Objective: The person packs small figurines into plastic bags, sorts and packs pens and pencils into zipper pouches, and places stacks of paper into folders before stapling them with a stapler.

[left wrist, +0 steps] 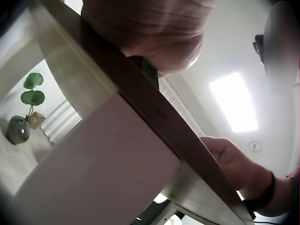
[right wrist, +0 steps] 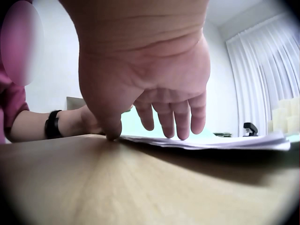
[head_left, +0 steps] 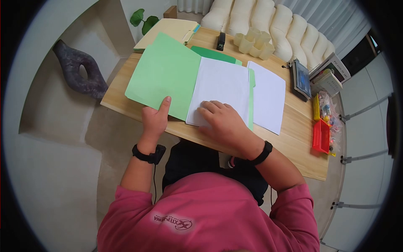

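Observation:
A light green folder (head_left: 168, 75) lies spread at the table's near edge, in the head view. My left hand (head_left: 155, 119) pinches the lower edge of its left cover, thumb on top and fingers hidden beneath. On the folder's right half is a stack of white paper (head_left: 222, 80). My right hand (head_left: 222, 119) rests on the lower part of that stack. In the right wrist view its fingers (right wrist: 182, 123) reach down to the sheets, with the thumb low beside the paper's edge. More white sheets (head_left: 268, 96) lie to the right, partly under the folder.
A darker green folder (head_left: 216, 54) lies behind the paper. Cream folders (head_left: 168, 33) are stacked at the back left, near a black stapler (head_left: 221, 41) and a cream honeycomb-shaped holder (head_left: 254, 42). Along the right stand a tablet-like device (head_left: 300, 80), books (head_left: 329, 77) and a red basket (head_left: 321, 136).

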`<control>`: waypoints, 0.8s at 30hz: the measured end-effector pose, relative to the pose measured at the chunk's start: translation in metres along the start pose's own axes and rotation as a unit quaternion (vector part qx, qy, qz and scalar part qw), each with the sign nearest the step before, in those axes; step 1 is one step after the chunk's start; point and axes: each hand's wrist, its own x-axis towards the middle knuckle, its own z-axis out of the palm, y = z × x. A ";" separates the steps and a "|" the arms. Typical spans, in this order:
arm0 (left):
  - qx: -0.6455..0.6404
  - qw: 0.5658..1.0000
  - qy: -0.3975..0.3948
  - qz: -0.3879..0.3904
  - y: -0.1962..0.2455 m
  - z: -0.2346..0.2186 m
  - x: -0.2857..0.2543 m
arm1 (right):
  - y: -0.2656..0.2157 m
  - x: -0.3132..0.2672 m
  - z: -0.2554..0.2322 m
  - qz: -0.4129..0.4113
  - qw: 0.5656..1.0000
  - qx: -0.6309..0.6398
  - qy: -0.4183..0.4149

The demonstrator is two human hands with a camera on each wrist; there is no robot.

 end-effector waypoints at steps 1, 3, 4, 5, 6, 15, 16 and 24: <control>0.002 1.000 0.003 -0.001 0.000 -0.003 -0.001 | 0.001 0.002 -0.001 0.013 0.999 -0.010 -0.031; 0.021 0.999 -0.014 -0.033 0.001 -0.005 -0.001 | 0.001 0.005 -0.001 0.024 0.998 -0.021 -0.062; 0.020 0.999 -0.013 -0.033 0.000 -0.004 -0.001 | 0.001 0.006 0.000 0.026 0.996 -0.032 -0.079; 0.015 1.000 -0.009 -0.025 0.000 -0.004 -0.001 | 0.002 0.006 0.001 0.028 0.994 -0.042 -0.096; 0.009 1.000 -0.006 -0.017 -0.001 -0.003 0.000 | 0.004 0.006 0.003 0.029 0.994 -0.044 -0.097; 0.001 0.999 -0.029 -0.024 0.000 -0.004 -0.001 | 0.007 0.006 0.009 -0.009 0.999 -0.024 -0.029; 0.001 0.999 -0.028 -0.024 0.000 -0.004 -0.001 | 0.006 0.006 0.009 -0.002 0.999 -0.016 -0.034; -0.027 0.999 -0.030 -0.017 0.000 -0.004 0.000 | 0.003 0.011 0.001 0.038 0.995 0.004 -0.090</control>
